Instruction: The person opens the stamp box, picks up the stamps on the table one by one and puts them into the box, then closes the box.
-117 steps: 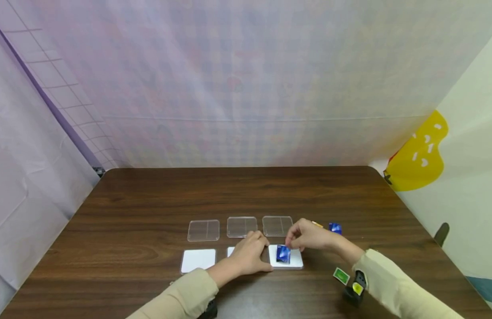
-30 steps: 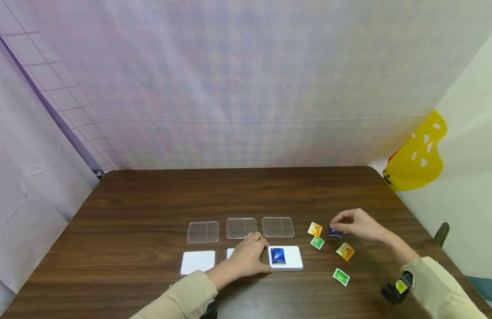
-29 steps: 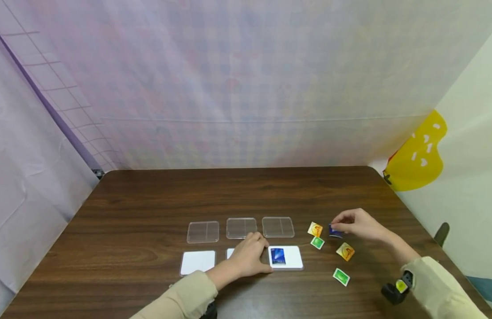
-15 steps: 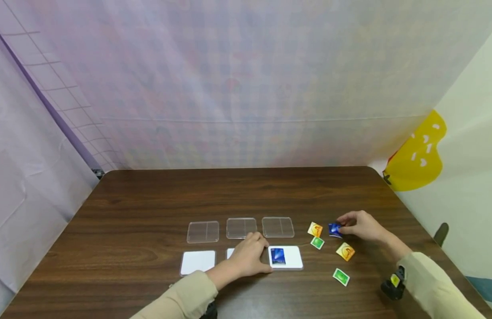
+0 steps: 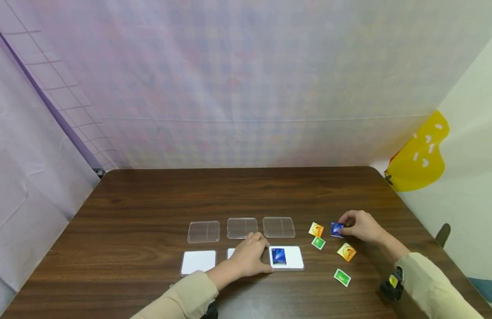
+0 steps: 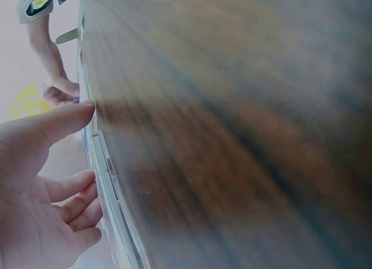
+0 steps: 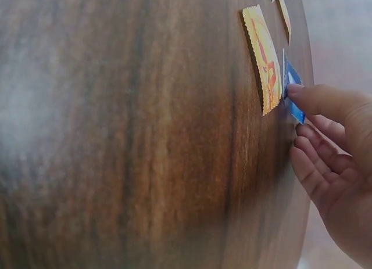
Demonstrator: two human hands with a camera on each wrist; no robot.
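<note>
My left hand [image 5: 249, 255] holds the left side of the rightmost white case [image 5: 295, 258], thumb at its front corner and fingertips at the back one. A blue packet [image 5: 278, 256] lies flat in the left part of that case. My right hand [image 5: 363, 228] pinches the right edge of another blue packet [image 5: 336, 229], low over the table. The right wrist view has the thumb on this blue packet [image 7: 294, 94], beside an orange packet [image 7: 264, 60]. The middle white case [image 5: 230, 252] is mostly hidden behind my left hand.
Three clear lids [image 5: 204, 232] stand in a row behind the cases. Another white case [image 5: 198, 262] lies at the left. Orange packets [image 5: 316, 229] and green packets [image 5: 342, 277] are scattered at the right, near my right forearm.
My right hand has left the case and gone right to the other blue packet, where its fingers have shifted to the right edge. The packet in the case sits further left than before.
</note>
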